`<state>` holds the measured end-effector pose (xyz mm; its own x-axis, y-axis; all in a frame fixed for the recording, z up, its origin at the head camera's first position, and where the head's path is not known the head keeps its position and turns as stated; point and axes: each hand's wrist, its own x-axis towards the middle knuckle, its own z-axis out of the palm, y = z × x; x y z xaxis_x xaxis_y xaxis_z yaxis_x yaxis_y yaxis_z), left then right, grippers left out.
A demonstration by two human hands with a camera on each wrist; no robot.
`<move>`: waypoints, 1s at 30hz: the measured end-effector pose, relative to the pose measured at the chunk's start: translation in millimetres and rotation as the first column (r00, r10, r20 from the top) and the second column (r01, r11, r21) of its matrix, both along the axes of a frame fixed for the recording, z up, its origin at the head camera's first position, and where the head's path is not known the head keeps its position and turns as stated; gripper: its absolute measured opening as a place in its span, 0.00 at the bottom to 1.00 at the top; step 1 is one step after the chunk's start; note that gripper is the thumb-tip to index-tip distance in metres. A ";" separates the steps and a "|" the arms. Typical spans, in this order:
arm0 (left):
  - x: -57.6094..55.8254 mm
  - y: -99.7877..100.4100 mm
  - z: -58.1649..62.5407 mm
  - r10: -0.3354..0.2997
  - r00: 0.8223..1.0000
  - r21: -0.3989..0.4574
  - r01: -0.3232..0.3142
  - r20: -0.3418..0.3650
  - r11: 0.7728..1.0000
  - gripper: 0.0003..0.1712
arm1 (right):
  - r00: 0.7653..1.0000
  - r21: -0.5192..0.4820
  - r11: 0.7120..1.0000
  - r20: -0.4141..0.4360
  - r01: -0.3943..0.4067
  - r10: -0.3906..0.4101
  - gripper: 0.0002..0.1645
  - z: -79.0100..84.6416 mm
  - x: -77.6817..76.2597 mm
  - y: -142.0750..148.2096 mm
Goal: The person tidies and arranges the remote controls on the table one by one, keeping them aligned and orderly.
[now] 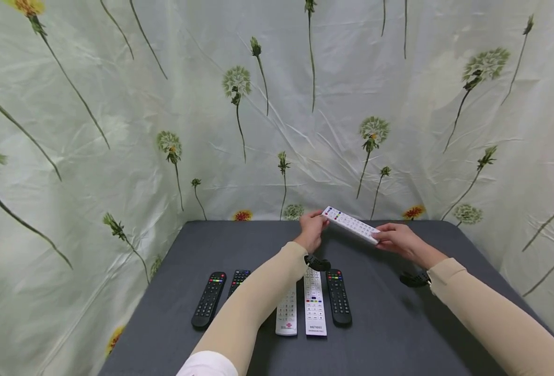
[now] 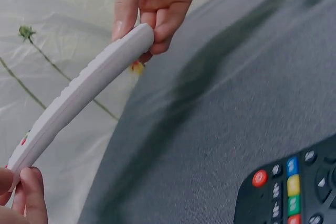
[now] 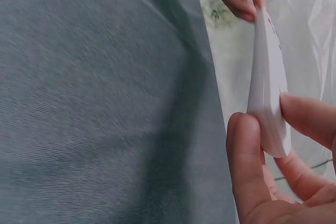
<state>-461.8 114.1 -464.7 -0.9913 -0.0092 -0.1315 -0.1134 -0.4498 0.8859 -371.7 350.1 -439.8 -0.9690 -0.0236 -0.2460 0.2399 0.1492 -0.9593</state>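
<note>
A white remote control [image 1: 351, 225] is held up off the far part of the table, between both hands. My left hand [image 1: 312, 231] pinches its left end, the one with the coloured buttons. My right hand [image 1: 401, 242] grips the other end between thumb and fingers. In the head view the button face shows and the remote slopes down to the right. From the left wrist, its plain side edge [image 2: 89, 90] is seen. The right wrist view shows the thumb [image 3: 307, 114] on the button side and fingers against the back.
On the dark grey table [image 1: 380, 334] lies a row of remotes: a black one [image 1: 208, 300] at left, another black one [image 1: 238, 279] partly behind the left arm, two white ones [image 1: 286, 316] [image 1: 314, 308] and a black one [image 1: 339, 297]. A flowered curtain [image 1: 277, 104] hangs behind.
</note>
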 end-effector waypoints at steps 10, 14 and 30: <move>21.2 5.1 4.1 -0.068 0.997 0.015 0.068 -0.026 0.998 0.26 | 0.999 -0.042 0.999 -0.022 -0.025 0.024 0.34 6.4 26.5 -11.3; 25.2 4.9 5.8 -0.136 0.988 -0.034 0.133 -0.073 0.990 0.33 | 0.998 -0.037 0.998 -0.041 -0.051 0.049 0.34 10.1 35.0 -18.1; 52.6 -2.6 2.9 -0.306 0.948 -0.156 0.291 -0.085 0.944 0.31 | 0.980 0.118 0.977 -0.068 -0.178 0.187 0.46 -0.5 79.0 -26.6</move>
